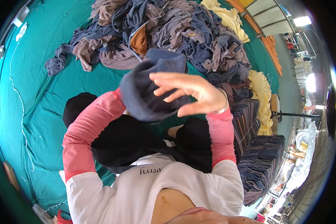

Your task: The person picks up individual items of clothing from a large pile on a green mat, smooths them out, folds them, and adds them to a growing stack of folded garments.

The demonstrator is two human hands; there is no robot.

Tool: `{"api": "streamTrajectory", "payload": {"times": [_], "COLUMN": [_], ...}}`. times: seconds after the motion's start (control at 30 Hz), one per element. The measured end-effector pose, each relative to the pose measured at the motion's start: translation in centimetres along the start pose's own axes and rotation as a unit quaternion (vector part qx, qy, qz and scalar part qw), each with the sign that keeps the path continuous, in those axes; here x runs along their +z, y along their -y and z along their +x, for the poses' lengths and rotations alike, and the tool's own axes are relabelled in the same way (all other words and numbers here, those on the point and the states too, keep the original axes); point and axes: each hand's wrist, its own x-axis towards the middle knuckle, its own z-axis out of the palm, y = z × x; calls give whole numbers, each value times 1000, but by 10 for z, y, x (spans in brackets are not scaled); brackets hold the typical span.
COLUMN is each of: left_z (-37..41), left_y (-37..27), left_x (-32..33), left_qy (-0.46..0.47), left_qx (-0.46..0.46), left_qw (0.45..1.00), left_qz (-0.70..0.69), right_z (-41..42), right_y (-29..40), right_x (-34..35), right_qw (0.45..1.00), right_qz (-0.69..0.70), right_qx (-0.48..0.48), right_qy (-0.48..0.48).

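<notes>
A dark blue-grey cloth piece [156,84], blurred in part, covers my left hand at the end of the raised left arm. No fingers of that hand show, so its grip cannot be seen. My right hand [191,91] is in front of the cloth's right side, its fingers apart and nothing held in them. Beyond the cloth lies a large loose heap of dark blue and mauve-brown fabric pieces [170,33], with an orange-brown piece [139,40] among them and a pale strip running over it.
Green sheeting [53,92] spreads under the heap and my legs. At the right stand stacks of folded dark cloths [261,165] beside yellow fabric [260,100]. A white cord [21,98] trails along the left. Metal racks [268,15] are at the upper right.
</notes>
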Motion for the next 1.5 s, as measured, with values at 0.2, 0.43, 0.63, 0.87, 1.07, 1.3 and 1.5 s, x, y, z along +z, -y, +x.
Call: {"api": "streamTrajectory", "payload": {"times": [0.2,0.43,0.63,0.87,1.07,1.3,1.5], "left_z": [-11,-16,-15,4,-7,-23,-12], "left_y": [-12,-5,-19,-65,-45,-64,-99], "left_x": [-6,1,-7,24,50,54,13], "left_qy": [105,134,151,88,-52,-237,-220], "left_qx": [17,108,220,128,256,477,276], "left_qw": [987,940,802,987,892,639,909], "left_qz": [120,295,534,-26,369,555,221], "right_z": [-37,-41,-58,-105,-110,-112,-116], "right_y": [-44,-157,-114,-89,-77,-71,-76], "right_x": [-33,-10,-27,-28,-20,-14,-33], "right_qw": [908,937,771,819,778,656,683], "right_qz": [20,202,507,289,42,-31,118], "right_qx": [-95,23,-10,-145,-115,-117,-127], "right_qy": [-409,-283,-385,-474,-616,-745,-710]}}
